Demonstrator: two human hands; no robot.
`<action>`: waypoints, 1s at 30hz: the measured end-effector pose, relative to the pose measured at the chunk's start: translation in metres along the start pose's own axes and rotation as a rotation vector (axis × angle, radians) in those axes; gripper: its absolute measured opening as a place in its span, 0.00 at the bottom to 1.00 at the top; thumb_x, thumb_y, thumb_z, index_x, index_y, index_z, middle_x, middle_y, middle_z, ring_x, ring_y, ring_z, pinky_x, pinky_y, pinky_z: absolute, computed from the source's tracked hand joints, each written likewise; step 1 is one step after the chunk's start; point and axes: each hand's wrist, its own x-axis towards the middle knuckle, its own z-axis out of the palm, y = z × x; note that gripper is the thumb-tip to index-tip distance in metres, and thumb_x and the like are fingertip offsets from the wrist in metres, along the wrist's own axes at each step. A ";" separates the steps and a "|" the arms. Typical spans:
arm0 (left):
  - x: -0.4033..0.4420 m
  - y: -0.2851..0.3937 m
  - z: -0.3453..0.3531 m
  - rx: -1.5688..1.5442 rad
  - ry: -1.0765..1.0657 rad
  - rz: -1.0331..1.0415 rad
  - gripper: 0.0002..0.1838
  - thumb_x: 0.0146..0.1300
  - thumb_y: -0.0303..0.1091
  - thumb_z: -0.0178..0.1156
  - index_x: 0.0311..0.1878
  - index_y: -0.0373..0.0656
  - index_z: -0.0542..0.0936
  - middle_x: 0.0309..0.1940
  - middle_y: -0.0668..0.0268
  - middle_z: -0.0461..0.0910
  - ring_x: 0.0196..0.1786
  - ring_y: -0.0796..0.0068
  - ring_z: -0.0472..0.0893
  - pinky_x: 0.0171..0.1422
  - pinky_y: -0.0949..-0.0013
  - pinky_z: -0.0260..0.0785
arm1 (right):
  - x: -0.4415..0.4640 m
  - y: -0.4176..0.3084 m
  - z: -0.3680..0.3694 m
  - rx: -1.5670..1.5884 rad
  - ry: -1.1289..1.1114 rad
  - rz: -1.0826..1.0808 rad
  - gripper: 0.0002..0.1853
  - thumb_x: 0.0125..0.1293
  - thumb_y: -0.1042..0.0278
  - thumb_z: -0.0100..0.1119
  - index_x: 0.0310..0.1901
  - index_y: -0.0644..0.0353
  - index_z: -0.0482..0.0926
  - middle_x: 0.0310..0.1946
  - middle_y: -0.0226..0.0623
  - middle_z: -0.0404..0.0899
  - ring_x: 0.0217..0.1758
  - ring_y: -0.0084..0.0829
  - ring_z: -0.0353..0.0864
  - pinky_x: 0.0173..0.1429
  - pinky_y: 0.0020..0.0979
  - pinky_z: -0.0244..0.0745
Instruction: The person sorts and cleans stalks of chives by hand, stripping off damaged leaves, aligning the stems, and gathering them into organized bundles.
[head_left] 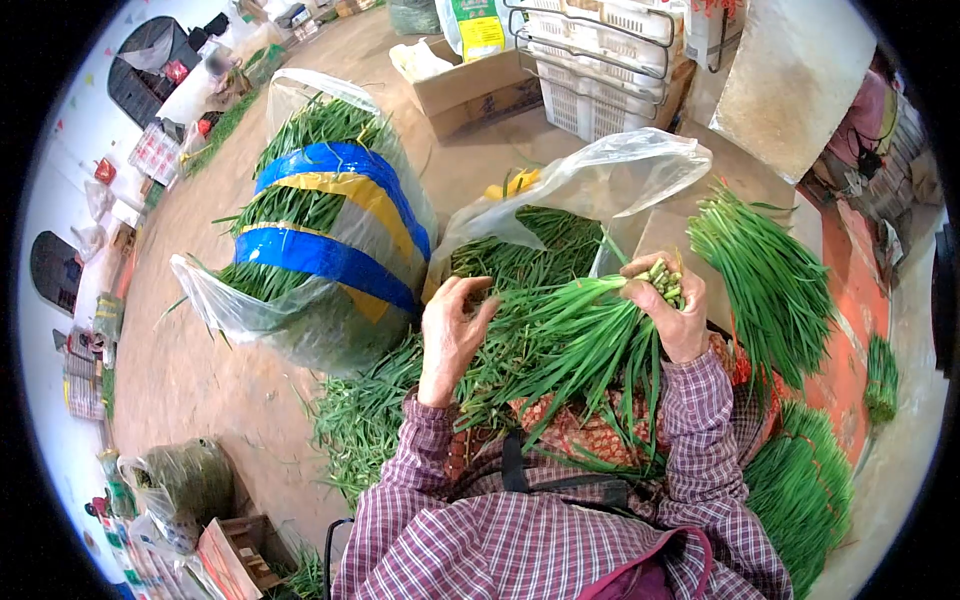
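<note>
My right hand (668,310) is closed around a bunch of green chives (590,325), its pale cut stem ends bundled at the fingers. The long leaves fan out to the left and hang down over my lap. To the left of that bunch is my left hand (455,330), thumb and fingers apart with a gap between them, close to the leaf tips. Beneath and behind the hands, loose chive leaves (550,240) fill an open clear plastic bag (640,165). More loose leaves (365,420) lie heaped on the floor by my left arm.
A stuffed clear bag with blue and yellow bands (330,255) stands at left. Tidy chive bundles (765,280) lie at right, with another large bundle (800,500) by my right elbow. White crates (600,75) and a cardboard box (470,90) stand ahead.
</note>
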 end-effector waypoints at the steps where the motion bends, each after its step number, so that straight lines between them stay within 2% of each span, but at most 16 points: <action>1: 0.003 0.002 0.004 -0.236 -0.080 -0.060 0.12 0.58 0.32 0.64 0.43 0.36 0.82 0.31 0.61 0.78 0.32 0.73 0.77 0.37 0.71 0.69 | -0.001 -0.001 0.000 -0.015 -0.009 -0.018 0.11 0.61 0.67 0.65 0.39 0.66 0.79 0.30 0.29 0.79 0.33 0.17 0.76 0.38 0.22 0.71; 2: 0.004 0.008 0.008 -0.398 -0.182 -0.116 0.14 0.59 0.35 0.64 0.44 0.36 0.82 0.31 0.63 0.77 0.34 0.74 0.76 0.40 0.72 0.68 | -0.002 -0.002 0.000 -0.031 -0.018 -0.038 0.10 0.61 0.68 0.65 0.39 0.66 0.79 0.30 0.29 0.79 0.33 0.17 0.76 0.39 0.21 0.71; 4: 0.011 0.023 0.020 -0.471 -0.205 -0.017 0.15 0.60 0.36 0.64 0.44 0.35 0.82 0.32 0.64 0.78 0.37 0.75 0.76 0.43 0.71 0.67 | -0.003 -0.003 0.001 -0.010 -0.032 -0.003 0.09 0.60 0.70 0.65 0.39 0.66 0.79 0.31 0.30 0.80 0.33 0.18 0.76 0.39 0.21 0.71; 6: 0.018 0.038 0.021 -0.529 -0.328 -0.046 0.16 0.61 0.38 0.63 0.46 0.35 0.82 0.35 0.66 0.78 0.41 0.78 0.75 0.51 0.73 0.65 | -0.004 -0.004 0.004 0.028 -0.032 -0.015 0.09 0.59 0.71 0.65 0.39 0.66 0.79 0.31 0.30 0.80 0.33 0.18 0.77 0.39 0.22 0.72; 7: 0.019 0.043 0.025 -0.570 -0.326 -0.063 0.13 0.61 0.36 0.64 0.42 0.35 0.83 0.33 0.68 0.78 0.39 0.80 0.74 0.47 0.74 0.65 | -0.004 -0.005 0.004 0.027 -0.031 -0.015 0.09 0.59 0.71 0.65 0.39 0.66 0.79 0.31 0.30 0.80 0.33 0.18 0.77 0.39 0.22 0.72; 8: 0.019 0.044 0.029 -0.571 -0.328 -0.063 0.13 0.61 0.36 0.64 0.42 0.35 0.83 0.33 0.68 0.78 0.39 0.80 0.74 0.47 0.74 0.65 | -0.004 -0.005 0.005 0.033 -0.032 -0.013 0.09 0.59 0.72 0.66 0.39 0.66 0.79 0.31 0.30 0.80 0.33 0.18 0.77 0.39 0.22 0.72; 10: 0.019 0.042 0.036 -0.765 -0.359 -0.173 0.10 0.61 0.34 0.64 0.38 0.36 0.83 0.31 0.71 0.78 0.37 0.84 0.73 0.44 0.76 0.64 | -0.003 -0.005 0.004 0.039 -0.031 -0.011 0.09 0.58 0.72 0.66 0.39 0.66 0.79 0.32 0.30 0.80 0.34 0.18 0.77 0.39 0.22 0.72; 15: 0.018 0.041 0.035 -0.716 -0.221 -0.177 0.09 0.61 0.33 0.64 0.33 0.36 0.82 0.27 0.74 0.77 0.33 0.87 0.71 0.40 0.79 0.63 | -0.003 -0.001 0.002 0.045 0.001 0.013 0.10 0.58 0.70 0.66 0.38 0.66 0.80 0.32 0.31 0.80 0.35 0.18 0.77 0.41 0.21 0.72; 19: 0.020 0.016 0.028 -0.464 -0.084 -0.070 0.09 0.61 0.32 0.63 0.32 0.35 0.80 0.26 0.73 0.77 0.32 0.86 0.71 0.39 0.78 0.64 | 0.001 -0.002 -0.004 -0.007 0.050 -0.023 0.11 0.58 0.67 0.67 0.38 0.65 0.80 0.32 0.30 0.80 0.34 0.19 0.77 0.41 0.22 0.72; 22: 0.017 -0.021 0.015 0.094 0.060 0.115 0.10 0.56 0.33 0.66 0.28 0.36 0.80 0.24 0.62 0.78 0.29 0.69 0.77 0.38 0.70 0.68 | 0.004 -0.007 -0.011 -0.004 0.084 -0.008 0.12 0.58 0.67 0.67 0.39 0.66 0.81 0.32 0.30 0.81 0.35 0.19 0.77 0.41 0.22 0.72; 24: 0.014 -0.064 0.006 0.442 0.009 0.130 0.12 0.53 0.37 0.67 0.27 0.37 0.81 0.23 0.58 0.78 0.31 0.59 0.77 0.37 0.62 0.69 | 0.006 -0.005 -0.014 0.012 0.115 -0.028 0.12 0.59 0.66 0.66 0.39 0.66 0.81 0.32 0.31 0.81 0.34 0.20 0.78 0.40 0.22 0.73; 25: 0.014 -0.069 -0.005 0.500 -0.056 0.101 0.14 0.52 0.40 0.68 0.26 0.38 0.81 0.22 0.59 0.76 0.31 0.58 0.76 0.37 0.59 0.68 | 0.008 -0.007 -0.015 0.030 0.139 -0.039 0.12 0.59 0.65 0.66 0.39 0.65 0.81 0.32 0.31 0.81 0.34 0.20 0.79 0.40 0.23 0.73; 26: 0.015 -0.072 -0.012 0.554 -0.110 0.046 0.14 0.51 0.41 0.69 0.29 0.38 0.82 0.23 0.59 0.77 0.32 0.58 0.76 0.38 0.60 0.68 | 0.010 -0.009 -0.016 0.045 0.164 -0.051 0.12 0.59 0.65 0.66 0.39 0.65 0.80 0.31 0.31 0.81 0.33 0.21 0.79 0.39 0.23 0.74; 28: 0.027 -0.034 -0.027 0.386 -0.085 0.042 0.21 0.51 0.44 0.70 0.42 0.38 0.82 0.34 0.58 0.81 0.42 0.61 0.80 0.48 0.63 0.71 | 0.013 -0.019 -0.011 0.007 0.176 -0.050 0.12 0.60 0.64 0.65 0.39 0.64 0.81 0.31 0.32 0.82 0.32 0.22 0.80 0.39 0.24 0.76; 30: 0.040 0.010 -0.037 -0.113 -0.156 0.102 0.36 0.50 0.46 0.72 0.59 0.36 0.73 0.53 0.55 0.78 0.59 0.63 0.75 0.64 0.63 0.64 | 0.018 -0.026 -0.004 -0.108 0.025 -0.031 0.12 0.60 0.63 0.64 0.39 0.63 0.82 0.30 0.32 0.82 0.32 0.21 0.80 0.39 0.24 0.76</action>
